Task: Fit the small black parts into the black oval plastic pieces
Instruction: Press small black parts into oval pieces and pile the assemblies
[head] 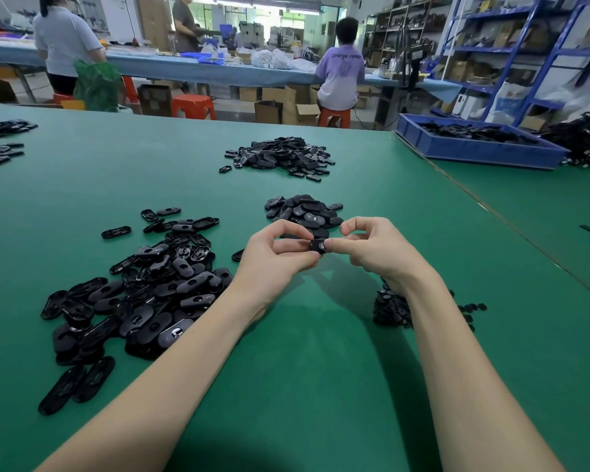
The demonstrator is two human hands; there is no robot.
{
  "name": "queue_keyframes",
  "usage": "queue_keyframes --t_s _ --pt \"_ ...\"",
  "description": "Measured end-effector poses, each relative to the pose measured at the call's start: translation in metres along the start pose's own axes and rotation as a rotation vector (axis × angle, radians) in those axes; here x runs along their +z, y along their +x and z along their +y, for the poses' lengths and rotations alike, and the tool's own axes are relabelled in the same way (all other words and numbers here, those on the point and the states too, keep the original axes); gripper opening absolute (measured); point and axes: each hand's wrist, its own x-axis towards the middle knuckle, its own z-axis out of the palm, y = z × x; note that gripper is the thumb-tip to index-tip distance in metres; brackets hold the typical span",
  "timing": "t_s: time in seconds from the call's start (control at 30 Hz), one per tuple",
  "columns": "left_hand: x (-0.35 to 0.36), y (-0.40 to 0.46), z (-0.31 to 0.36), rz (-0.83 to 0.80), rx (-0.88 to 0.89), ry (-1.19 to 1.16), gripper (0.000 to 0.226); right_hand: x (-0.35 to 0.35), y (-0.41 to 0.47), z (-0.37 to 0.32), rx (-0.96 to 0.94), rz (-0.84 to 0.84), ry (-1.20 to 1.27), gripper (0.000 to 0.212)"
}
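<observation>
Black oval plastic piece (318, 246) sits pinched between both hands above the green desk (321, 352): left hand (276, 257) has its grip closed on one end, right hand (372, 248) on the other. Loose ovals (143, 298) lie left of them.

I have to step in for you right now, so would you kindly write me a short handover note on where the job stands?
Left hand and right hand both pinch one black oval plastic piece above the green table mat; whether its small part is seated, I cannot tell.
Unsorted oval pieces: big heap at left. Small black parts: under the right forearm.
A neat pile lies just beyond the hands, probably the finished ones.
Left: most of the left heap.
</observation>
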Motion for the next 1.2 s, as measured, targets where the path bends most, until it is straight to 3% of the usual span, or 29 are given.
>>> queue_keyframes --t_s 0.27,0.57,0.67,0.9,1.2 --pt "0.0 -0.001 0.001 0.02 0.006 0.022 0.024 0.005 -0.001 -0.004 -0.024 0.078 -0.14 0.017" --pt "-0.002 0.002 0.0 -0.008 -0.086 -0.153 0.025 0.0 -0.007 0.003 0.094 0.001 0.028 0.026" --pt "-0.002 0.004 -0.002 0.029 -0.11 -0.109 0.024 0.004 -0.009 0.003 0.098 -0.05 0.067 0.021" --pt "-0.002 0.004 -0.007 0.067 -0.176 -0.091 0.022 0.007 -0.007 0.001 0.016 -0.095 -0.033 0.012" --pt "-0.003 0.004 -0.009 0.072 -0.189 -0.08 0.022 0.009 -0.002 0.004 0.029 -0.024 -0.117 0.011"
